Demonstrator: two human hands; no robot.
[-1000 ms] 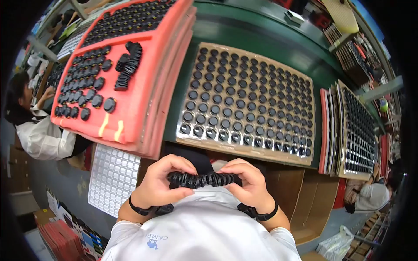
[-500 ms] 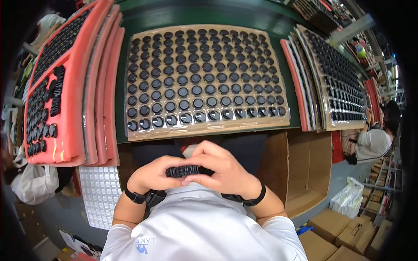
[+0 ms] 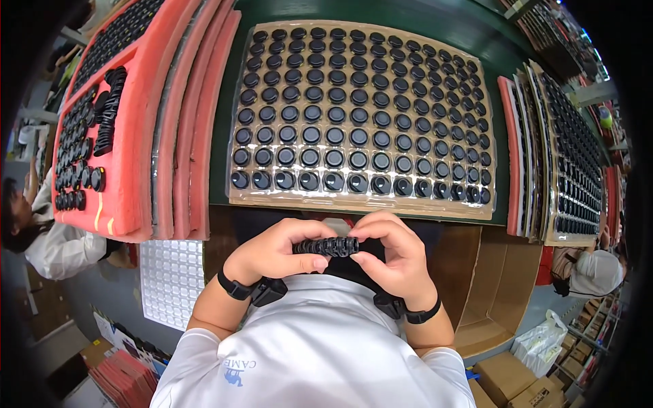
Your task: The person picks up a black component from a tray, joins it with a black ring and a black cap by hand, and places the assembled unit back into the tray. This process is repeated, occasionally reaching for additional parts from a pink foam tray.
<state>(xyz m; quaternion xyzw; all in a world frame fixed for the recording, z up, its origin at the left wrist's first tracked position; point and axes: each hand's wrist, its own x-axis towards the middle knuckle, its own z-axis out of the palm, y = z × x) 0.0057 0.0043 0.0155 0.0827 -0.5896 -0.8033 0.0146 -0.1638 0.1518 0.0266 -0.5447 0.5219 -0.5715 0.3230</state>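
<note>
A short stack of thin black round pieces (image 3: 328, 246) lies sideways between my two hands, in front of my body. My left hand (image 3: 269, 250) is closed round its left part, thumb below and fingers above. At the right end, my right hand (image 3: 400, 257) pinches the last pieces between thumb and fingertips. Just beyond my hands, a clear tray with a brown base (image 3: 354, 202) lies on the green table (image 3: 503, 207). Rows of black round caps (image 3: 335, 137) sit in its pockets.
Pink foam trays (image 3: 132, 183) with black round pieces are stacked at the left. More filled trays (image 3: 570, 156) lean at the right. Below the table are an open cardboard box (image 3: 490, 285) and a white pocketed sheet (image 3: 170, 282). Other people (image 3: 64, 238) stand at both sides.
My right hand has drawn back to the stack's right end, so more of the stack shows. The whole view has shifted, with the table's things now further right.
</note>
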